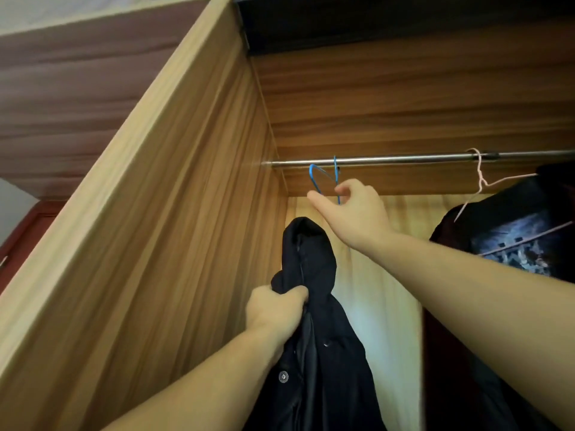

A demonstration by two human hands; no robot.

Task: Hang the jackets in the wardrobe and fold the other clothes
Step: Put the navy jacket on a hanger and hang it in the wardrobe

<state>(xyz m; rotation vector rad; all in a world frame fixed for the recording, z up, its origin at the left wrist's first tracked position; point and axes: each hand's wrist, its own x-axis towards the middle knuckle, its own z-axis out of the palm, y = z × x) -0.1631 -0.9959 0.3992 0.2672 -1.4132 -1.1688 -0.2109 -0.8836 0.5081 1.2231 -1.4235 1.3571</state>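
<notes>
A black jacket (314, 306) with snap buttons hangs bunched from my left hand (273, 309), which grips its upper part inside the open wardrobe. Above it, a blue wire hanger (323, 175) is hooked over the metal rail (404, 158) near the rail's left end. My right hand (351, 206) reaches up and pinches the lower wire of that hanger between thumb and forefinger. The rest of the hanger is hidden behind my hand.
The wardrobe's wooden side panel (174, 213) stands close on the left. At the right, a dark printed garment (513, 234) hangs on a pale wire hanger (479, 178) from the same rail. The rail between the two hangers is bare.
</notes>
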